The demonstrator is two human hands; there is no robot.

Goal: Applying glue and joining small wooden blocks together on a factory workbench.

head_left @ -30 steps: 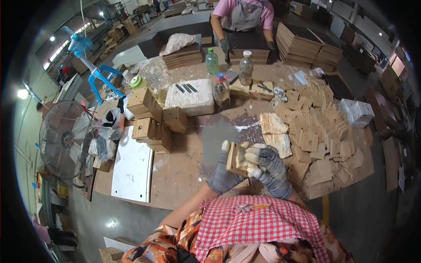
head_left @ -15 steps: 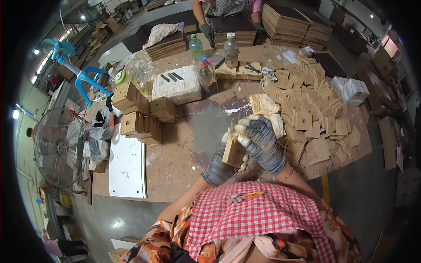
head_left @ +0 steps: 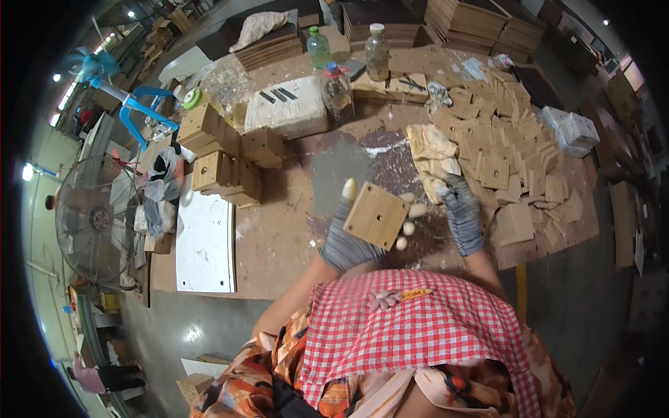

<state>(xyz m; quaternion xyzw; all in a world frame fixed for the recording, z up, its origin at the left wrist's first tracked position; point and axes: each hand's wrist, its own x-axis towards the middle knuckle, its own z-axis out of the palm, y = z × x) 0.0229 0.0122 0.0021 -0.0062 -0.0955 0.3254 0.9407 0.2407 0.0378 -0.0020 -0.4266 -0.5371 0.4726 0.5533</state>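
A square wooden block (head_left: pixel 377 217) with several small holes lies tilted in my left hand (head_left: pixel 347 233), its flat face turned up. The gloved thumb rests along the left edge, and pale fingertips show past the right edge, so this hand is closed round the block. My right hand (head_left: pixel 463 217), in a matching grey glove with pale fingertips, is at the lower end of a crumpled, yellow-stained cloth (head_left: pixel 431 150). Its fingers touch the cloth but are smeared by motion, and whether they grip it is unclear.
A heap of loose wooden pieces (head_left: pixel 514 157) spreads across the right. Stacked wooden blocks (head_left: pixel 224 174), a white board (head_left: pixel 205 244) and a fan (head_left: pixel 97 219) stand left. Farther back are a wrapped white bundle (head_left: pixel 287 115) and bottles (head_left: pixel 377 56).
My right hand has left the block and moved right to the cloth. The block in my left hand has turned from on edge to face up. The view has shifted slightly.
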